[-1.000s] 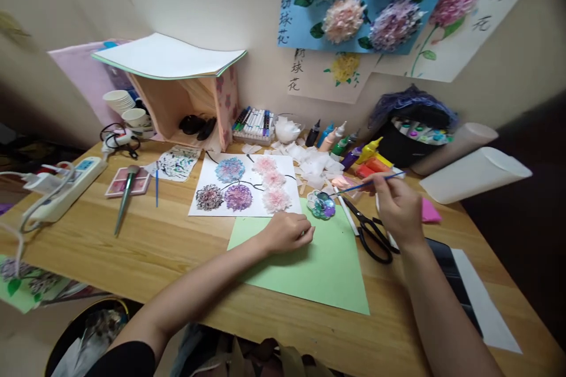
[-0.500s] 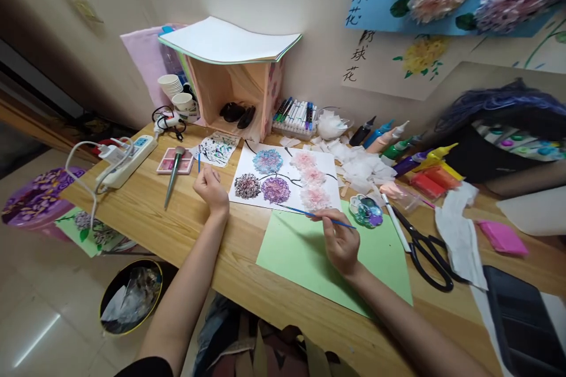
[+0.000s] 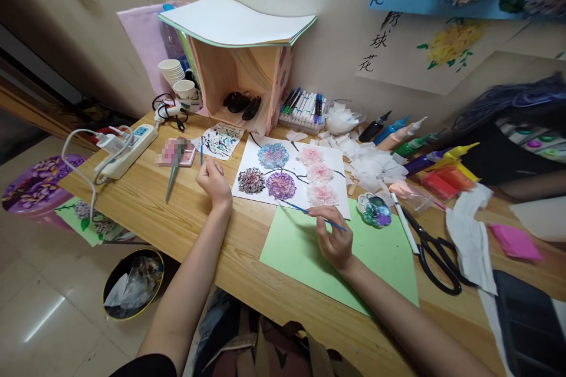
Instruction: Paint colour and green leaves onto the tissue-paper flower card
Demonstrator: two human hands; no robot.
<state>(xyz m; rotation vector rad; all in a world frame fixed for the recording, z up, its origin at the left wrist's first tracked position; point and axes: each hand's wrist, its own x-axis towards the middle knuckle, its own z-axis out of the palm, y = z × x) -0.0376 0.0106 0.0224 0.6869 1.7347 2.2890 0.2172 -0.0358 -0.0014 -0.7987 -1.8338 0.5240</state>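
While the right hand (image 3: 336,240) pinched a slim blue paintbrush (image 3: 297,208), its tip was near the purple hydrangea (image 3: 281,185) on the painting (image 3: 293,159), which lay on the wooden desk (image 3: 241,241); whether it touched was unclear. The left hand (image 3: 213,182) sat apart, curled. A slipping wrist could have smeared that bloom, and, with neither hand pinning the sheet, a firm stroke might have shifted it. On the wall, the cropped blue poster (image 3: 407,3) read 球花; a sheet (image 3: 407,68) beneath repeated those characters.

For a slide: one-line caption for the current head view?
Right hand holds a blue brush near a purple flower; left hand beside the painting.
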